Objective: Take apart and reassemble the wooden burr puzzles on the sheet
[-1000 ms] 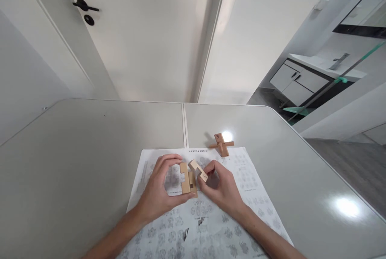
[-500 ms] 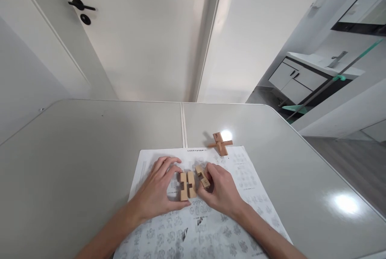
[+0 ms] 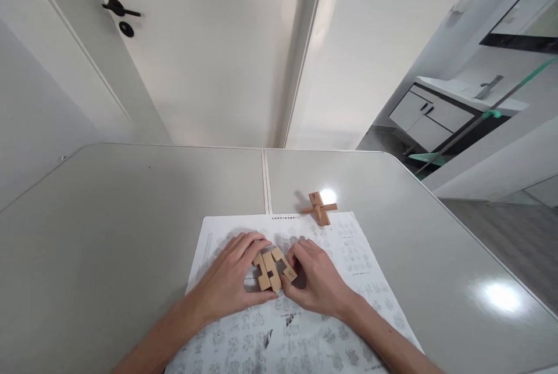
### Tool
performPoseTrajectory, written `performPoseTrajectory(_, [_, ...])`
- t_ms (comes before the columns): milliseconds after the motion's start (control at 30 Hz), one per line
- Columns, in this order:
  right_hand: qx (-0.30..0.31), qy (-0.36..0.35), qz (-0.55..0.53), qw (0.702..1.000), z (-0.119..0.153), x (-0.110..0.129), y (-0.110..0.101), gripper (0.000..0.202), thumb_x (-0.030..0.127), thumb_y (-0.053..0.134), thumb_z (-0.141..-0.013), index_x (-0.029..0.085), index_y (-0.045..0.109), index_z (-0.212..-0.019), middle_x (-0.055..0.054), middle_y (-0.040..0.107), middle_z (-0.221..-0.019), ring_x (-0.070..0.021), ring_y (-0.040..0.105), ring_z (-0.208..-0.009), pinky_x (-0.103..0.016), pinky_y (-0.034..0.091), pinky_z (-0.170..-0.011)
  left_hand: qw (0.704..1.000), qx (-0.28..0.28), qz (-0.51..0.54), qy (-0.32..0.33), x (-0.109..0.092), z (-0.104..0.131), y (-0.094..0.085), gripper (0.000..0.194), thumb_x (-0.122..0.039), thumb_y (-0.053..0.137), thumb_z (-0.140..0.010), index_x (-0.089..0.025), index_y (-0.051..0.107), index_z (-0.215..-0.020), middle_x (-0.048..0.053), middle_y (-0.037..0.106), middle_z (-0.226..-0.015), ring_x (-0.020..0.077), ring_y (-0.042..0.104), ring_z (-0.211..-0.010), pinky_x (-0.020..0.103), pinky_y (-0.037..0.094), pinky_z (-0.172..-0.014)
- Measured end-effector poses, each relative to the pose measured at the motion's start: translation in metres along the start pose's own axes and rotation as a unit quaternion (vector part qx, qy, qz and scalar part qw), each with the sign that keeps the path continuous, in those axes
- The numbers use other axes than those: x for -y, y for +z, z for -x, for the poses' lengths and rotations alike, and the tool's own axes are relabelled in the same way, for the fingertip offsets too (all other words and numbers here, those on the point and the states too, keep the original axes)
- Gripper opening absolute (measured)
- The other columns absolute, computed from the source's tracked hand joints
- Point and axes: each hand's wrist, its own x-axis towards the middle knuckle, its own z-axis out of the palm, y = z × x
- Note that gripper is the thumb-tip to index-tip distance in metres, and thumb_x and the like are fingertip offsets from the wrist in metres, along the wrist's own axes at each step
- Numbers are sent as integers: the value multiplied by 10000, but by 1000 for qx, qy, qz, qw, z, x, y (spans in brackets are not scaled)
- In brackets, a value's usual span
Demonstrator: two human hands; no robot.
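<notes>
Lying between the fingers [image 3: 263,297] — three notched blocks [image 3: 274,278].

There are two hands, one left [image 3: 229,275] and one right [image 3: 320,278]. Three notched wooden blocks [image 3: 275,282] sit between them, plus one cross-shaped wooden assembly [image 3: 319,209], whose pieces cannot be counted reliably. One printed sheet [image 3: 370,316] shows, bearing two dark patches [image 3: 267,338] and drawings too small to count. There is one table [image 3: 131,200], one black door handle [image 3: 115,7], one round lock plate [image 3: 126,29], one faucet [image 3: 489,87], two cabinet handles [image 3: 429,110] and one green-ended pole [image 3: 538,72].
</notes>
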Motion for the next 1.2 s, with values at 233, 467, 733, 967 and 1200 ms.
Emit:
performPoseTrajectory(233, [18,-14,-27,999,-1,4,-3,265,148,634,-791,243,417,-910,14,551,-781,-191,506,-718,-332,382,-668,1000,-3,-9,16,-4,-1,-2,615,-300,774,-824,-280,507,-1378,80,623,-1342,320,593,-1242,514,488,-1096])
performPoseTrajectory(467, [23,4,-41,999,0,3,-4,193,182,638,-900,239,490,-1010,-9,595,-840,-197,520,-743,-327,416,-666,1000,-3,10,10,-4,-1,-3,628,-248,740,-841,-299,482,-1411,82,604,-1376,305,597,-1265,468,539,-1056])
performPoseTrajectory(733, [31,0,-36,999,1,2,-6,164,246,634,-986,241,527,-1110,-25,621,-896,-206,554,-775,-332,457,-681,1000,0,20,0,-5,-1,-4,659,-240,738,-837,-308,469,-1435,88,573,-1413,313,595,-1284,478,544,-1070])
performPoseTrajectory(967, [44,-13,-40,998,2,1,-5,223,261,638,-1005,239,499,-1179,-39,618,-949,-219,565,-814,-340,458,-681,999,2,47,-10,0,1,-2,710,-322,782,-882,-357,414,-1488,78,522,-1470,299,568,-1335,475,547,-1082])
performPoseTrajectory(1200, [47,-30,-48,997,2,1,-6,206,239,611,-1008,241,489,-1175,-40,614,-958,-220,569,-819,-352,466,-688,997,-2,72,-20,1,2,0,704,-362,778,-896,-370,411,-1497,79,539,-1481,309,582,-1335,481,548,-1080])
